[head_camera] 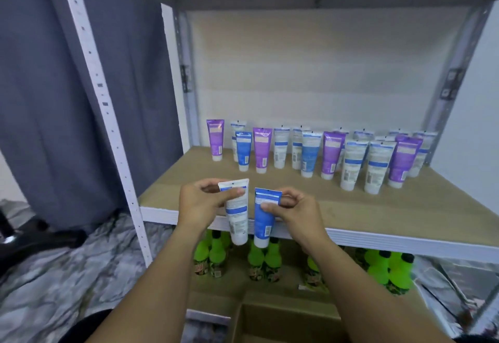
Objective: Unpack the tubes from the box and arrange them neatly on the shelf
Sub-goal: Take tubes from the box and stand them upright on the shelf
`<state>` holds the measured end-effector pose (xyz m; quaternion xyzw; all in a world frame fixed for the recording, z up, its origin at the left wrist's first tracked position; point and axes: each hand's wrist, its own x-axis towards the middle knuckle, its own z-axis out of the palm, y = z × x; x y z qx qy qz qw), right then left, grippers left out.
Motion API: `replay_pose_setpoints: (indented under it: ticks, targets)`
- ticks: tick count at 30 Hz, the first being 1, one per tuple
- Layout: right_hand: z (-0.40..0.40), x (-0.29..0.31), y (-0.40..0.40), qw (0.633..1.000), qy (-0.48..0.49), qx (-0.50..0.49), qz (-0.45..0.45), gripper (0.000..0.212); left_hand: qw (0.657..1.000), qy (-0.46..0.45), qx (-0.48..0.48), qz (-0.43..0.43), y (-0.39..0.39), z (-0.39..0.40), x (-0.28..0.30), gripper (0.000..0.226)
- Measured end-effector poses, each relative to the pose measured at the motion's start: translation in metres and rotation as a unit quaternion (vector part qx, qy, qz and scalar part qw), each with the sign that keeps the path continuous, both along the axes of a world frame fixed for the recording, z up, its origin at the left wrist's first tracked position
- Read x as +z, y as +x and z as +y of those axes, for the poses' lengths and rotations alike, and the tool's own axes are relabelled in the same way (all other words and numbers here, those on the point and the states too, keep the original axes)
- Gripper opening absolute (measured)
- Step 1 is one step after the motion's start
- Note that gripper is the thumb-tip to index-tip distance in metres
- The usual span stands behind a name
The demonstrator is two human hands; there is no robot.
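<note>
Lettering on every tube is too blurred to read; only blocks of colour and what look like barcode patches near the caps are showing. The left hand (pixel 201 202) is pinching a white tube (pixel 237 211) with a blue band, thumb lying across its upper face and fingers curled behind the crimped end. The right hand (pixel 291 209) is gripping a blue tube (pixel 263 218) the same way, thumb on the front just below the crimp, fingers wrapped behind. Both tubes are hanging upright, long axes vertical, flat crimped ends up and white caps pointing down, just in front of the white front edge of the shelf (pixel 351 207). They are hanging side by side, close together, with a narrow gap showing between them; the two hands are flanking them, knuckles turned outward, forearms reaching up and forward from the bottom of the view.

Beyond the hands, toward the back of the shelf board, a row of standing tubes (pixel 324 150) is resting cap-down, crimps up: purple, blue and white ones mixed, more crowded out to the right of the right hand. Below the hands, under the shelf, green bottles (pixel 216 253) with black caps are standing on a lower level. Nearer the person, beneath the forearms, an open cardboard box (pixel 283 318) is showing its brown inside. Out past the left hand, a grey curtain (pixel 48 86) is hanging behind a white perforated upright (pixel 108 115).
</note>
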<state>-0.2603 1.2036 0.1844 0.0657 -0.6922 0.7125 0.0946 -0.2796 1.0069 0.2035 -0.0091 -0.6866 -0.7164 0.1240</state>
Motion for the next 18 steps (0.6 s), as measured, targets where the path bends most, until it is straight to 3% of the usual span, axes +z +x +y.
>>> replay_pose_setpoints:
  ticks: [8,18]
  targets:
    - [-0.041,0.039,-0.052,0.996,0.045,0.008,0.082,0.026,0.998,-0.037,0.024,0.045,-0.038,-0.04,0.051,0.024]
    - [-0.081,0.019,-0.124,0.993,0.071,-0.029,0.085,0.025,0.994,-0.059,0.074,0.059,-0.098,-0.067,0.035,0.021]
